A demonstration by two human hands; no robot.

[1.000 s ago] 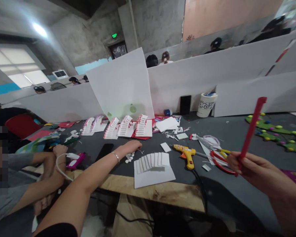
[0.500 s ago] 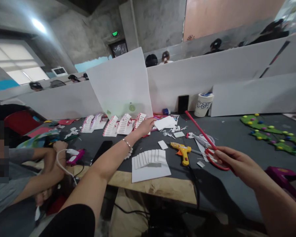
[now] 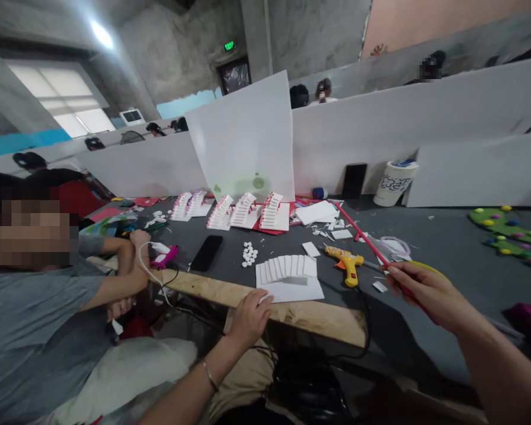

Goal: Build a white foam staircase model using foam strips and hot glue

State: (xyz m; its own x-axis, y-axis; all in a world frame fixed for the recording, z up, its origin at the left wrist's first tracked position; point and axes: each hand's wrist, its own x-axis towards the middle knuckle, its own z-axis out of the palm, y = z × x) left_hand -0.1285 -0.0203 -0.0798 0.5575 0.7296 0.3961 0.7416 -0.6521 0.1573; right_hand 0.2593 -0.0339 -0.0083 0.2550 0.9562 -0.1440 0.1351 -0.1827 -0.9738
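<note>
My right hand (image 3: 420,289) grips one end of a long red strip (image 3: 360,234), which lies low over the grey table and points toward the back. My left hand (image 3: 250,316) rests on the wooden front edge of the table (image 3: 292,313), fingertips touching the white paper stair model (image 3: 289,277). It holds nothing. A yellow glue gun (image 3: 346,262) lies between the stair model and my right hand. Small white foam bits (image 3: 249,254) sit left of the model.
Several red-and-white stair models (image 3: 248,211) line the back by a tilted white board (image 3: 245,139). A black phone (image 3: 207,252), a paper cup (image 3: 395,183), green felt shapes (image 3: 513,227), and a co-worker's hands (image 3: 135,260) with a pink glue gun (image 3: 164,257) are around.
My left hand pulled back from the far stair models to the table's front edge. The red strip dropped from upright to lying low over the table. The view shifted right.
</note>
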